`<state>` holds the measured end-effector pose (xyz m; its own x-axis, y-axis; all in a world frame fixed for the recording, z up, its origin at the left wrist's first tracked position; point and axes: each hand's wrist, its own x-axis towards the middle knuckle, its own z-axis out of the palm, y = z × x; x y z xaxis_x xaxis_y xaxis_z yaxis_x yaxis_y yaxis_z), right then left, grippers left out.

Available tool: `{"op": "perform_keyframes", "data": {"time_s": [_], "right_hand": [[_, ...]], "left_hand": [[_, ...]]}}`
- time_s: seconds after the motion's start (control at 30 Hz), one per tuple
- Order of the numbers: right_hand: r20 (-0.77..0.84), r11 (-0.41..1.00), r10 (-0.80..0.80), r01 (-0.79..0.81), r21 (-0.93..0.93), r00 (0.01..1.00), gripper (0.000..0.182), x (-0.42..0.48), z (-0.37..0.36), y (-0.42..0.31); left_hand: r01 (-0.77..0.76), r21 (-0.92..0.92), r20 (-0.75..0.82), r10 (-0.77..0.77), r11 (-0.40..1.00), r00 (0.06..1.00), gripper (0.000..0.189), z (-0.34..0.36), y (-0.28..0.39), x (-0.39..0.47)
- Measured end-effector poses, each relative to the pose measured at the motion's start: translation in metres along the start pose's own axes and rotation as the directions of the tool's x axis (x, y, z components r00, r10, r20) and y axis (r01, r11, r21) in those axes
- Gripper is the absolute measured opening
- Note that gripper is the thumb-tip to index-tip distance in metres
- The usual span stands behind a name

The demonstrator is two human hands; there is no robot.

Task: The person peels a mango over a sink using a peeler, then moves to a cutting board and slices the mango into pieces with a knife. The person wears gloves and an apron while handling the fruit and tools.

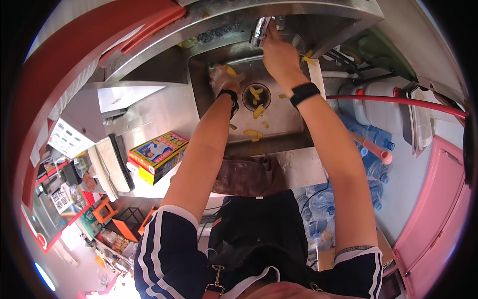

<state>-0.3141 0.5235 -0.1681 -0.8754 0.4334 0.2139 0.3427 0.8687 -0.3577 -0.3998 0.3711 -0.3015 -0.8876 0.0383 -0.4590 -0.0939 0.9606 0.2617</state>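
My left hand (225, 81), which looks covered by a clear plastic glove, is over the left side of the stainless steel sink (287, 121). Its fingers are around a yellow piece of produce (230, 70), mostly hidden by the hand. My right hand (280, 56) reaches up beside the chrome faucet (260, 31); its fingertips are at the faucet's base, partly hidden, so their grip is unclear. Yellow peelings (256, 93) lie in the drain (244, 98), and more peelings (253, 133) are scattered on the sink floor. Another peel strip (308, 59) hangs at the right rim.
A brown cloth or apron fold (246, 175) lies over the sink's front edge. Left of the sink stands a printed yellow-and-red box (158, 153). To the right are blue water bottles (373, 172), a red hose (403, 100) and a pink door (433, 209). A steel shelf edge (239, 18) overhangs the sink.
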Motion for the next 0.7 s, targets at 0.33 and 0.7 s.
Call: {"op": "perform_keyframes", "data": {"time_s": [0.33,0.7], "right_hand": [[-0.122,1.0,0.022,-0.023,-0.009,0.992,0.061,0.039,0.055,0.016],[0.186,0.785,0.171,-0.248,0.568,0.968,0.032,0.057,0.021,0.033]], "left_hand": [[-0.019,0.106,-0.016,0.021,0.994,1.0,0.086,0.007,-0.002,0.008],[0.755,-0.637,0.629,0.461,-0.155,0.626,0.054,-0.014,-0.006,-0.028]]}}
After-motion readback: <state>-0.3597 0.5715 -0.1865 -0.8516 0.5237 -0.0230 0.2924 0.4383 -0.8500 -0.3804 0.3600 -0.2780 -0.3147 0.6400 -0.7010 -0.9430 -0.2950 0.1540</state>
